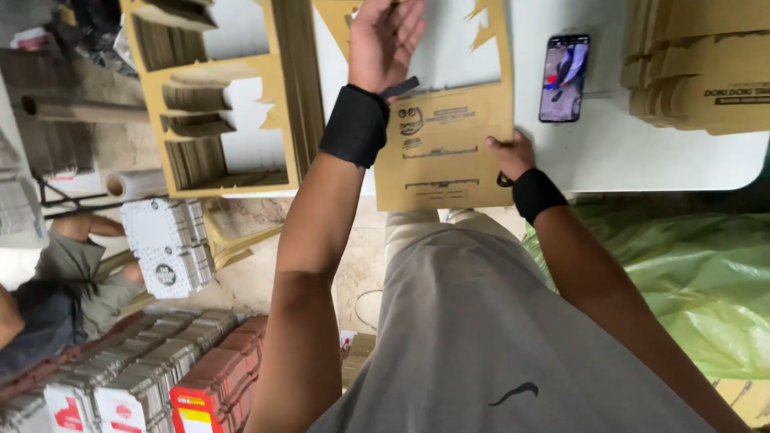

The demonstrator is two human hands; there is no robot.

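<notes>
A brown die-cut cardboard sheet (pixel 449 152) with dark printing lies on the white table (pixel 642 152), its near end hanging over the table's edge. My left hand (pixel 383 38) rests flat on the far part of the sheet, fingers spread, gripping nothing. My right hand (pixel 510 154) pinches the sheet's right edge near the table's front. Both wrists wear black bands. The far end of the sheet has ragged torn cut-outs.
A phone (pixel 565 77) with a lit screen lies right of the sheet. A stack of brown cardboard blanks (pixel 706 64) sits at the far right, punched-out cardboard frames (pixel 216 96) to the left. A green plastic bag (pixel 698 273), stacked printed cartons (pixel 160 377) and a seated person (pixel 56 281) are below.
</notes>
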